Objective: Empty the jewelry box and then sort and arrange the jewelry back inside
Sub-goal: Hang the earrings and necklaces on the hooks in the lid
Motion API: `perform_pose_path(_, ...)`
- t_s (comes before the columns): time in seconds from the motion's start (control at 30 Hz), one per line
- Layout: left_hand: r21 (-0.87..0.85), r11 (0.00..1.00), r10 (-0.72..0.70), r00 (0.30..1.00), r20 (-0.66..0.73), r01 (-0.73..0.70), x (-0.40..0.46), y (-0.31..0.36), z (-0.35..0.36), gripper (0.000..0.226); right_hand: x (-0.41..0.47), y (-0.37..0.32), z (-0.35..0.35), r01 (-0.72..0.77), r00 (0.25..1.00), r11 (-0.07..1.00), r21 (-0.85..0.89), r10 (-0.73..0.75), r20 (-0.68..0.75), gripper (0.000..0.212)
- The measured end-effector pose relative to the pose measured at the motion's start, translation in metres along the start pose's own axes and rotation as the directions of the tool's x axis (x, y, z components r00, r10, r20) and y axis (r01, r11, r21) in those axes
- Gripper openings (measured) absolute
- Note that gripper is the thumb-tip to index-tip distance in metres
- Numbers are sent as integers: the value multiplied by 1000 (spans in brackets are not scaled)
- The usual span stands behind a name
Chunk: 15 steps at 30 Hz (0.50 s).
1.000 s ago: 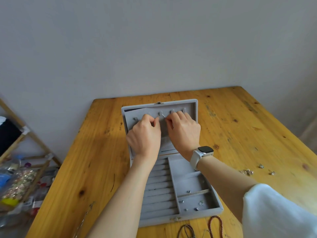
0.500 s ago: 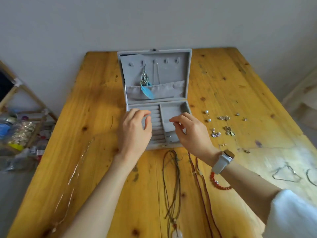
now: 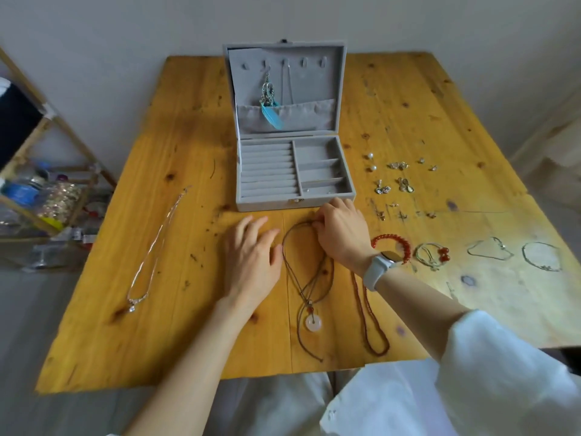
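While most pieces lie spread out on the desk (image 3: pixel 176 278), the step in hand looks like the sort-and-put-back phase, with the cord necklace (image 3: pixel 309 291) next to go in.

Head view: the jewelry box (image 3: pixel 295 201) stands open at upper centre of the frame, lid upright. A feather earring (image 3: pixel 271 113) and a thin chain hang from the lid hooks; the ring rolls and the right-hand compartments are nearly bare, with a few tiny bits in the nearest one. The right hand (image 3: pixel 341 236), just below the box front, pinches the top of the cord loop between fingers (image 3: pixel 317 222) and thumb. The rest of the cord trails toward the lower frame and ends in a pale ring pendant (image 3: pixel 313 323). The left hand (image 3: pixel 253 262) rests on the desk with fingers straight and relaxed, holding nothing, just left of the cord and touching or nearly touching it.

Next move, as a guess: lift the loop clear without snagging the bead strand (image 3: pixel 369 322) just right of it, then hook it in the lid. A silver necklace (image 3: pixel 151 256) lies at left, earrings (image 3: pixel 396 180) and bracelets (image 3: pixel 393 242) at right.
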<state>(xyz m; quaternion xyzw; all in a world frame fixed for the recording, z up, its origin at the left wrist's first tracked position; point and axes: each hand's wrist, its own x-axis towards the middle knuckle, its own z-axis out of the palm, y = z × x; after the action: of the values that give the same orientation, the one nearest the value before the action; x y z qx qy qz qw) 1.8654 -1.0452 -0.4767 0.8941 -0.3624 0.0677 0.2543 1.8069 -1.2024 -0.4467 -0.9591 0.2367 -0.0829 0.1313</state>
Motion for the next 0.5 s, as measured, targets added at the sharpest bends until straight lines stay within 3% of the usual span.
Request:
perform_pose_path(0.13,79,997,-19,997,75,13,-2,0,-1,34,1,-3,-8,79,996,997,-13,-78,52,19)
perform_pose_path(0.27,107,994,-30,992,119,17,0,3,-6,30,9,-9,-46,107,989,970,217,-125,72,10)
perform_pose_path(0.37,-25,999,-37,992,125,41,13,5,-18,27,20,-17,-90,164,980,896,412,-196,35,10)
perform_pose_path(0.5,-152,988,8,997,70,3,55,19,-47,25,45,-26,-144,221,973,857,465,-223,-52,15)
